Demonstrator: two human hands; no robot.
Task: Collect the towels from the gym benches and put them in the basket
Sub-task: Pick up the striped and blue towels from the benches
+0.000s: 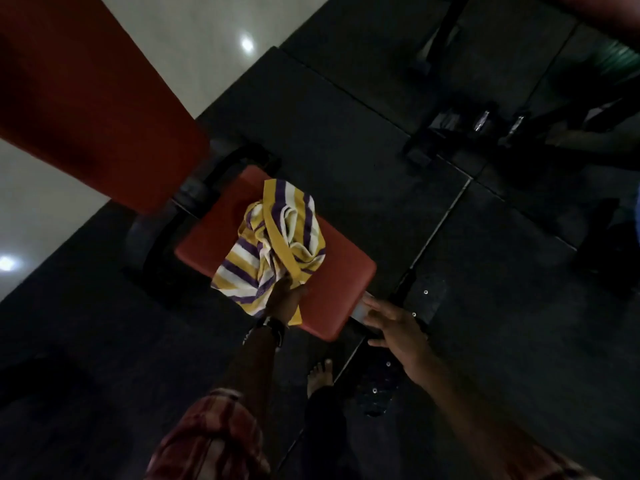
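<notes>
A: One towel (273, 244), striped yellow, purple and white, is lying bunched on the red worktop (343, 282), and the left hand (284, 299) is reaching onto its near edge.

B: Are the left fingers (281, 285) gripping it?

A: They are curling into the cloth at its near corner, so I am judging them to be clenching on the towel, though the dim light is hiding the fingertips. Most of the towel is sitting beyond the fingers, still piled on the pad.

B: And the right hand (391, 323)?

A: It is hovering just off the near right corner of the worktop, fingers spread and loose, holding nothing. It is staying apart from the towel.

B: What is likely to go wrong?

A: The pinch is taking only one corner. If the lift is going fast, the towel may be unrolling and trailing, then dragging over the floor mats (502, 271) or catching on the black frame (194, 188) beyond the fingers, under the tilted backrest (86, 98).

B: Anything else?

A: No basket is showing in this view, so the person is going to be carrying the towel some way. A bare foot (320, 374) is standing just below the hands, and a hanging tail of cloth could be tangling there.
</notes>
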